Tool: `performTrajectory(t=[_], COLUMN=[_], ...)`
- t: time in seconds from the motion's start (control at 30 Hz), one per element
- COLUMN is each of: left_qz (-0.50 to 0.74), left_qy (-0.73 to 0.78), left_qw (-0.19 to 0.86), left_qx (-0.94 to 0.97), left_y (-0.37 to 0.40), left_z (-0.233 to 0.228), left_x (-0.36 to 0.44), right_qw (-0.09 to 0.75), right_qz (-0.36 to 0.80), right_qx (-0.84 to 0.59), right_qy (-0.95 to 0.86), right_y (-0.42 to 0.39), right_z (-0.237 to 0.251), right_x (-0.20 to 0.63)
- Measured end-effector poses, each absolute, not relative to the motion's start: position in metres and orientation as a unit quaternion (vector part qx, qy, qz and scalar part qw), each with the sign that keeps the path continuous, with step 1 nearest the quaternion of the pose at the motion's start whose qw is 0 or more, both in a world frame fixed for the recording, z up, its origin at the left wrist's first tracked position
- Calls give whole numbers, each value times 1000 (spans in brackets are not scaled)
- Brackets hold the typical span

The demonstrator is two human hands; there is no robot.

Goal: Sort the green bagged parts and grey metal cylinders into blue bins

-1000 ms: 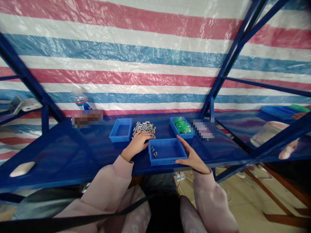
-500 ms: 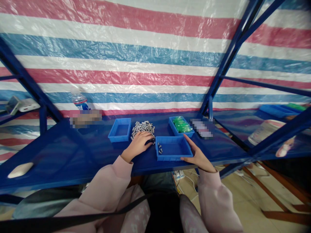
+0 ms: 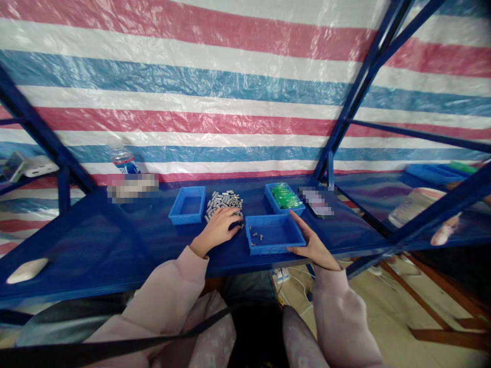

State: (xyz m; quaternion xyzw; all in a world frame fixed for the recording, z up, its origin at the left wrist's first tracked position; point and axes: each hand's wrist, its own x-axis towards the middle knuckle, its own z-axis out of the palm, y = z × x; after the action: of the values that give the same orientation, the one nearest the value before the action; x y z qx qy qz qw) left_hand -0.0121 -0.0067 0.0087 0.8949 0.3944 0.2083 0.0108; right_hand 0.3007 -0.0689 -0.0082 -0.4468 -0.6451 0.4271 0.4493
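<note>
light: bright, even | glare: tarp sheen | edges: wide-angle distortion, soft

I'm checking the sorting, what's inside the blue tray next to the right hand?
The blue tray holds a few small grey metal pieces near its left end; the rest of its floor is bare. The right hand covers only its right rim.

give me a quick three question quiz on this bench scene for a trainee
1. True or false: the near blue tray holds only a few small grey parts.
2. What does the left hand rest on?
   A. pile of grey metal pieces
   B. tray of green parts
   C. water bottle
3. Which hand touches the near blue tray's edge?

Key:
1. True
2. A
3. The right hand
</note>
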Motion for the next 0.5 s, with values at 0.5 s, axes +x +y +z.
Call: performTrajectory(t=[0.5], left_qz=[229], left_qy=[381], left_qw=[35], left_qx=[895], left_y=[-2], left_z=[2], left_x=[-10], right_qw=[480], right_qz=[434], right_qx=[-440], right_qy=[-623], right_y=[-67], right_z=[-14], right_x=[297])
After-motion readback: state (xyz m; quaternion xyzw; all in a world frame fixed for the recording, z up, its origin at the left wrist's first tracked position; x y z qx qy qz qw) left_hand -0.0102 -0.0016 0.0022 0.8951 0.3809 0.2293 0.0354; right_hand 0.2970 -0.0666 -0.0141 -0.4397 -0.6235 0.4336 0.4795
